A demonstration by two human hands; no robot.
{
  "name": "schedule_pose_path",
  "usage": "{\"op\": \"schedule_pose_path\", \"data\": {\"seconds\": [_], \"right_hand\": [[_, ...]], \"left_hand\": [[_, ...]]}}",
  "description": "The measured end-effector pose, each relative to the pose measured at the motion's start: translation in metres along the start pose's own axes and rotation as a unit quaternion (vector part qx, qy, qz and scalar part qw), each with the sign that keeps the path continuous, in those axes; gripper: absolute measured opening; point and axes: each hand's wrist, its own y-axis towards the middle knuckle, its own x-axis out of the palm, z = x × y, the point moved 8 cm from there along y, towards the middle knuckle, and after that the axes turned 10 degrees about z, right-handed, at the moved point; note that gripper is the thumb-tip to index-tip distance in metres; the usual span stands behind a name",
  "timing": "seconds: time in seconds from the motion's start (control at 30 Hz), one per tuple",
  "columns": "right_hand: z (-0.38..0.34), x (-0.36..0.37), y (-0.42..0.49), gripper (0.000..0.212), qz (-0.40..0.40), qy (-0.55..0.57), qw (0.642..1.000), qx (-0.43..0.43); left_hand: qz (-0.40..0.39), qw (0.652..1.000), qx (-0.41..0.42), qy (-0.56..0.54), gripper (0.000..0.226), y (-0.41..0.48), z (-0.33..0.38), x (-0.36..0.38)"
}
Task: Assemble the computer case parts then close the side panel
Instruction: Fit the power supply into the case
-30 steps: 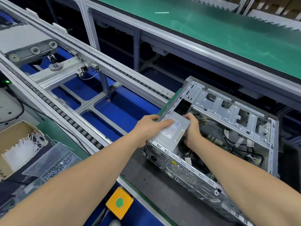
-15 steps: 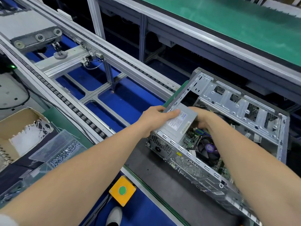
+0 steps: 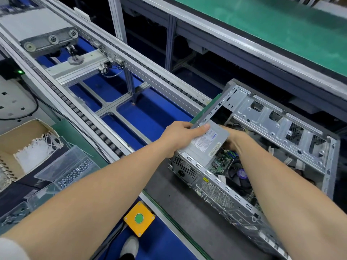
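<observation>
The left hand (image 3: 178,136) is gripping the power supply (image 3: 206,145) at its left edge, thumb (image 3: 203,127) lying on top. The right hand (image 3: 234,139) is touching its far right side, fingers hidden, so I cannot tell its grip. The unit is sitting in the rear corner of the open computer case (image 3: 272,124), which is lying on the grey surface (image 3: 178,194).

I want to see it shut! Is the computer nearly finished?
Not yet. Done: the green circuit board and black fan with a purple sticker sit inside the open silver metal case. In hand: the left hand and right hand hold the grey metal power-supply box at the case's rear corner. Left: seating it and closing the side panel, not in view.
</observation>
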Motion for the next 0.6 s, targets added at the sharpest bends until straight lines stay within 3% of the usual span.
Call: {"op": "schedule_pose_path", "data": {"seconds": [0.1,0.3,0.4,0.6], "right_hand": [[-0.007,0.003,-0.004,0.026,-0.008,-0.002,1.0,0.004],[-0.004,0.004,-0.014,0.026,0.01,0.094,0.995,0.0],[-0.002,0.001,-0.024,0.028,0.041,0.154,0.987,0.008],[0.015,-0.012,-0.066,0.021,0.188,0.335,0.923,0.018]], "left_hand": [[-0.004,1.0,-0.007,-0.003,0.088,0.0,0.001,0.001],[-0.02,1.0,-0.01,0.0,0.094,-0.005,0.002,0.0],[-0.019,1.0,-0.01,-0.011,0.086,-0.007,0.001,0.0],[-0.038,0.999,-0.018,-0.031,0.073,-0.003,-0.007,0.002]]}}
